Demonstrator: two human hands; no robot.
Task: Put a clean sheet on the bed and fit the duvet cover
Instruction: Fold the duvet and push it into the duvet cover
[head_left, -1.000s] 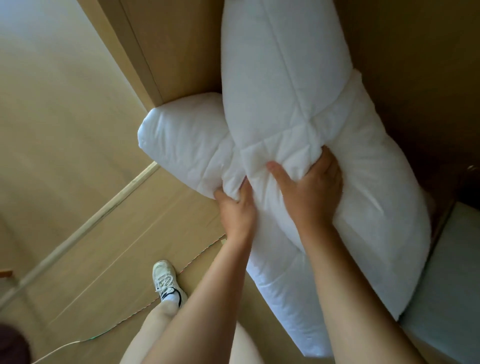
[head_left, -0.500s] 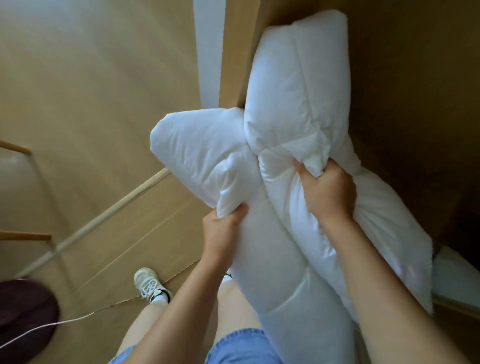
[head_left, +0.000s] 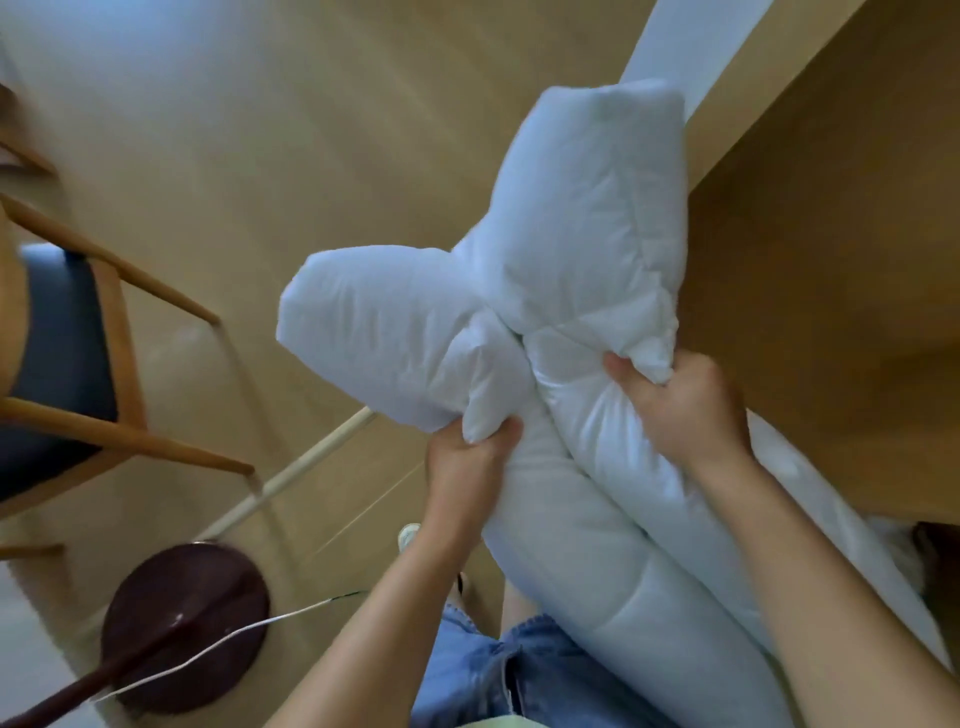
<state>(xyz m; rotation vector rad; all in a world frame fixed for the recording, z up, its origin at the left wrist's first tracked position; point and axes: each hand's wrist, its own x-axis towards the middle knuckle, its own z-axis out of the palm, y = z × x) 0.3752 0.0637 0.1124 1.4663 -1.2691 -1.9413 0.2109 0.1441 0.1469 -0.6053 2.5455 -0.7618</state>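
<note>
One duvet (head_left: 571, 249): white, quilted, puffy, stitched seams visible, bunched into three fat lobes. It is held clear of the floor (head_left: 260, 156); its long lower end hangs down past the shorts (head_left: 498, 670).
Two hands, both clenched on the duvet:
- left hand (head_left: 467, 462): a fabric fold under the duvet's left lobe is gripped.
- right hand (head_left: 685, 410): a crumpled fold at the duvet's right edge is gripped.

Shorts: blue denim, frayed hem, below the duvet.
One panel (head_left: 831, 260): flat matte tan wood, right of the duvet; contact with the duvet cannot be told.
Floor: smooth pale wood look, left of and behind the duvet.
One chair (head_left: 119, 332): rounded wooden rails, dark blue seat pad, well left of the duvet.
One base (head_left: 187, 623): round, dark brown, glossy, with a matching stem, lower left of the duvet.
One cord (head_left: 223, 639): thin, white, laid across the base.
One shoe (head_left: 408, 535): white tip only, just left of the duvet's hanging end.
</note>
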